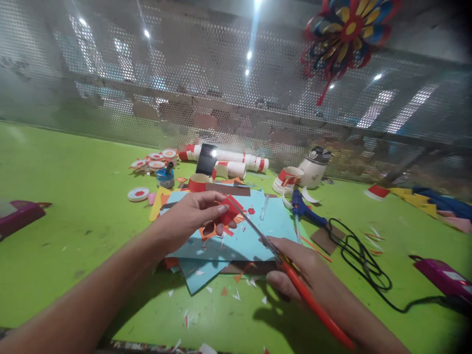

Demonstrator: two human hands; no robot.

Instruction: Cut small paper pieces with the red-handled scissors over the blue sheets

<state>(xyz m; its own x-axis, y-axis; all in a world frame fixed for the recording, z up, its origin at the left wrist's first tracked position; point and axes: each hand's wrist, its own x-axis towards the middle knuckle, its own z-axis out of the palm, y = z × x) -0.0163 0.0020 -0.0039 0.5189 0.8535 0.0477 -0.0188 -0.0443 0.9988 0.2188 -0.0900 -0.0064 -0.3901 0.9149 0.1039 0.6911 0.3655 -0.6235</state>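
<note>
Pinching red paper [232,211] above the blue sheet [280,216], the left hand [193,212] is close to the scissors [294,280] gripped in the right hand [308,263]; a slipping blade could nick it, or a loose pinch could skew the cut.

1 scissors [291,275], 1 glue gun [306,209], 1 phone [205,160], 1 blue jar [165,178], 2 magenta devices [440,278] [24,216] are counted

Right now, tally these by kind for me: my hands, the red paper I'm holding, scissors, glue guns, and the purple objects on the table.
Hands: 2, left hand and right hand
Held red paper: 1
Scissors: 1
Glue gun: 1
Purple objects: 2, one toward each side
Total: 7
</note>
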